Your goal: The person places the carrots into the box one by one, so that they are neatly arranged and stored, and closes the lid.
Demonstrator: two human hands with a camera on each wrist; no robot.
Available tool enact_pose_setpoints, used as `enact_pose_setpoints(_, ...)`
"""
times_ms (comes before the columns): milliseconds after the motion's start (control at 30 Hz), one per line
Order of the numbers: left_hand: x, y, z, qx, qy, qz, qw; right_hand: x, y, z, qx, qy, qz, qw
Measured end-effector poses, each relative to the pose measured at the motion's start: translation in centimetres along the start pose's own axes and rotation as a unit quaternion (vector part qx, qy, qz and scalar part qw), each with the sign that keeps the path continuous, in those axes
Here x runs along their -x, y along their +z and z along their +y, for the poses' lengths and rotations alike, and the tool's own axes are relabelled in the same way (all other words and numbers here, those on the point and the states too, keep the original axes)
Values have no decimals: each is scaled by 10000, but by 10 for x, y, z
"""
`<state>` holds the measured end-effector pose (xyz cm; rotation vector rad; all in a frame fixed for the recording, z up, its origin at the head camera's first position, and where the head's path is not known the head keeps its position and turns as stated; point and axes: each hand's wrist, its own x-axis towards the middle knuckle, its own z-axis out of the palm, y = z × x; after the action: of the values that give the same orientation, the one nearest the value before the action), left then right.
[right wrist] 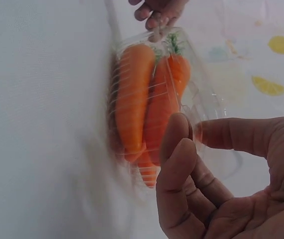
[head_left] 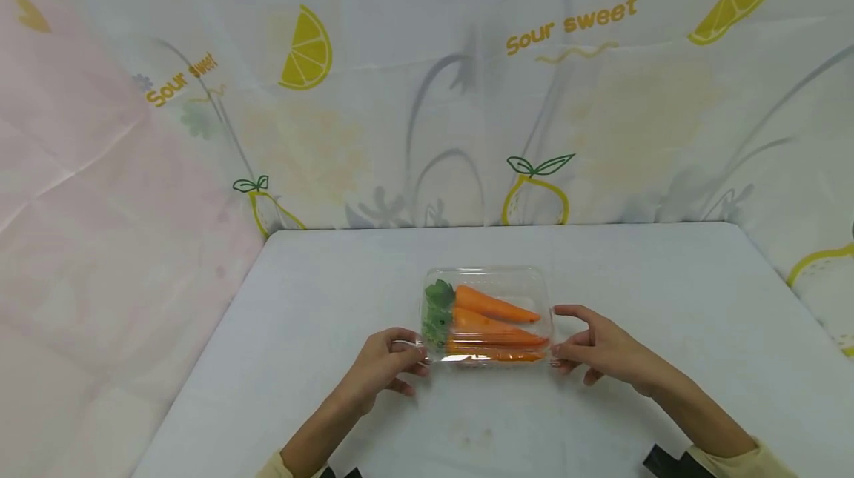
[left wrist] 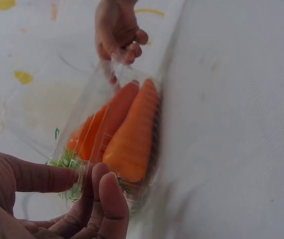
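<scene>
A clear plastic clamshell box (head_left: 497,278) lies on the white table, holding three orange carrots (head_left: 495,307) with green tops pointing left. My left hand (head_left: 410,358) pinches the box's left near corner between thumb and fingers. In the left wrist view the left hand (left wrist: 84,177) closes on the rim by the greens, beside the carrots (left wrist: 132,134). My right hand (head_left: 559,337) grips the box's right end. In the right wrist view the right hand (right wrist: 194,132) has thumb and forefinger meeting on the clear rim, next to the carrots (right wrist: 134,99).
The white table (head_left: 667,278) stretches bare to either side of the box. A cloth backdrop (head_left: 427,93) printed with lemons and pears stands behind it, and a pink cloth (head_left: 100,241) hangs along the left side.
</scene>
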<state>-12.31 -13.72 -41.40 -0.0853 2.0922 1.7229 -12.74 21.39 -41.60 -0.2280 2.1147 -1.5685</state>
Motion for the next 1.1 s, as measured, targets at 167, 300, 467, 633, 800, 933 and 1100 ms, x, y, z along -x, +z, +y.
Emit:
enact_pose_setpoints(167,-1,-2,0,-96,142,-76,9998,0,0,0,-122,-136,-58,9998)
enact_pose_setpoints(300,-1,-3,1,-157,253,-157,9994,0,0,1,-212,-280,-98,9993)
enact_pose_setpoints(467,-3,-6,2,-52,226,-240,9994,-1,0,3,-439,-386,-141,9982)
enact_pose_setpoints(633,-7,-9,2,165,75,-306,9994,-3,2,4,-678,-228,-80,9974)
enact_pose_setpoints(800,-10,-11,0,398,-50,-364,9985,-4,2,6,-841,-222,-164,9961)
enact_pose_setpoints(933,-10,-12,-2,486,-83,-411,9979,-3,-1,8,-792,-301,-299,9960)
enact_pose_setpoints(1100,-9,-11,-4,404,-64,-476,9980,-1,-6,9,-559,-162,-432,9974)
